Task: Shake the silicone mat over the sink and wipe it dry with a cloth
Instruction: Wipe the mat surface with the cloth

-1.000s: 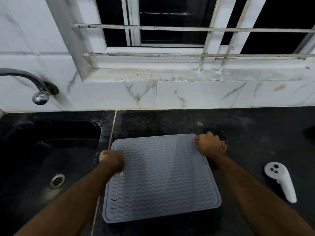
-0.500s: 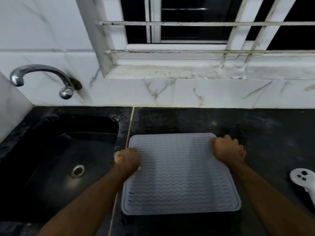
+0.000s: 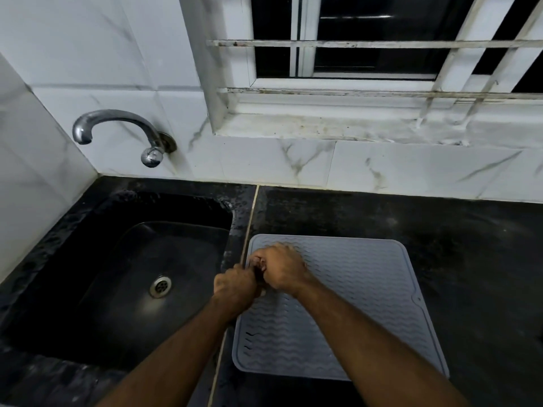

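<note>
- Head view: the grey, wave-ribbed rectangular silicone mat (image 3: 346,304) is lying flat on the black stone counter (image 3: 440,230), its left edge just beside the seam that borders the black inset sink (image 3: 132,274).
- Both hands are meeting at the mat's left edge, near its far-left corner. The left hand (image 3: 235,284) is curling over that edge from the sink side, and the right hand (image 3: 282,270) is reaching across the mat with its fingers bent down beside it, the two hands touching.
- Judging from this, the step in hand is taking hold of the mat to lift it; the shaking over the sink is not yet begun, and no part of the mat is raised.
- The next move is calling for a firm pinch on the floppy edge, then a lift and a swing leftward so the mat is hanging over the basin, below the curved chrome tap (image 3: 117,127).
- The fingertips are hiding under the knuckles, so whether either hand is truly gripping the edge or only pressing on it I cannot tell.
- No cloth is showing anywhere in this view; the counter's right side and near edge are being cut off by the frame.
</note>
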